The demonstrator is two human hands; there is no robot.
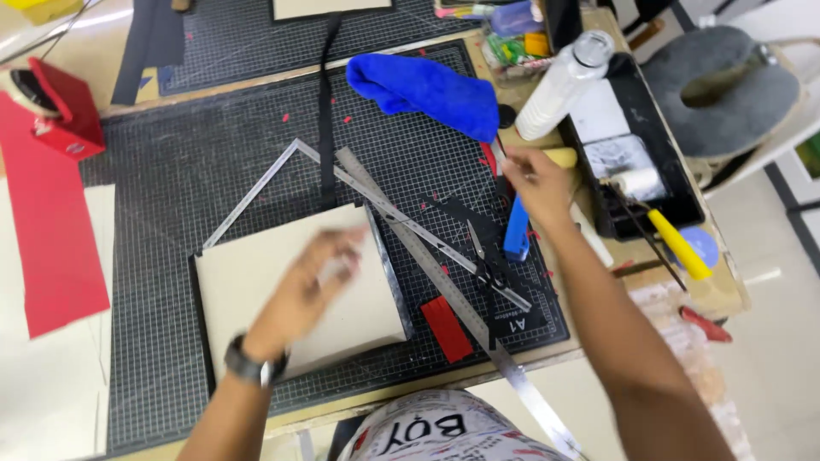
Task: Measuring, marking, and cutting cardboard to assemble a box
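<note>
My left hand (309, 286) is blurred and lies flat on a beige board (256, 290) that rests on a black sheet on the cutting mat; its fingers are spread and hold nothing. My right hand (536, 183) reaches to the mat's right edge, beside a blue cloth (427, 90). Its fingers are pinched on a thin dark tool (499, 152) whose kind I cannot tell. Just below that hand lie a blue-handled cutter (516, 229) and black scissors (485, 256).
A steel ruler (444, 290) and a metal square (256, 189) cross the dark cutting mat (171, 171). A small red block (447, 329) lies near the front. A black tray (636, 137) with a yellow-handled roller, a clear bottle (559, 85), a red tape dispenser (60, 107) and red paper (47, 230) surround it.
</note>
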